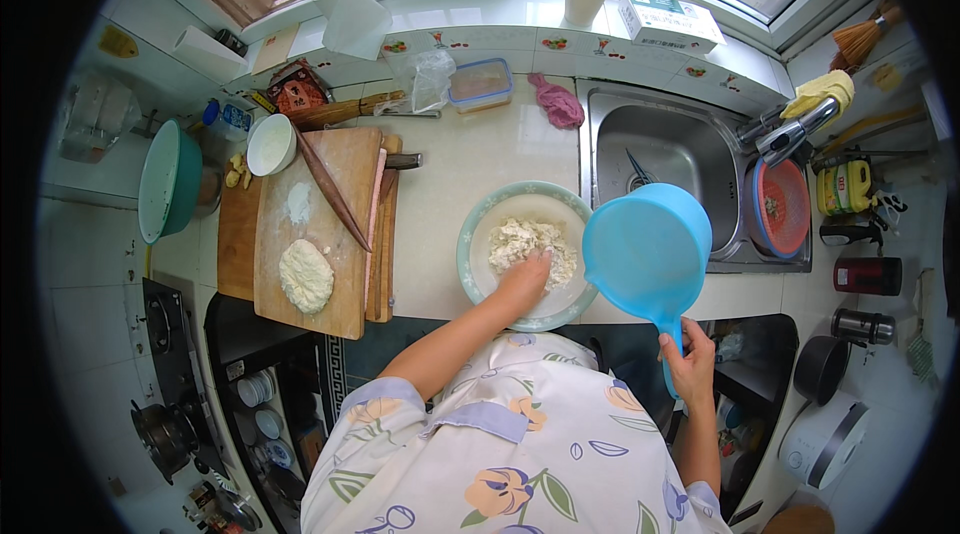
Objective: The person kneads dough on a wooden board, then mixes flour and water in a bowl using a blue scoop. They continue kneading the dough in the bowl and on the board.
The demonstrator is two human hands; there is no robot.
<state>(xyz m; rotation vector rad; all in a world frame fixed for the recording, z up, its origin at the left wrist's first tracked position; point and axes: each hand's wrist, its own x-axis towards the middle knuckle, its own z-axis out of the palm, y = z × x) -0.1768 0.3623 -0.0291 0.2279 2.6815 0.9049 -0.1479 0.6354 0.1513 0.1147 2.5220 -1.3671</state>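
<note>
My left hand (528, 280) is down in a round basin (471, 275) with a pale green rim, its fingers in a shaggy, lumpy flour dough (517, 240). How far the fingers close on the dough is hidden. My right hand (691, 355) grips the handle of a blue plastic water ladle (646, 249), held up just right of the basin and overlapping the sink's front left corner. Whether the ladle holds water cannot be made out. To the left, a smoother lump of dough (306, 276) rests on a wooden cutting board (345, 181) beside a patch of white flour (298, 202).
A tapered wooden rolling pin (330, 189) lies across the board by a white bowl (271, 145). Behind the basin are a lidded plastic container (481, 84) and a pink cloth (557, 100). At right, a steel sink (675, 136) holds a red colander (780, 208). A knife handle (405, 161) juts from the boards.
</note>
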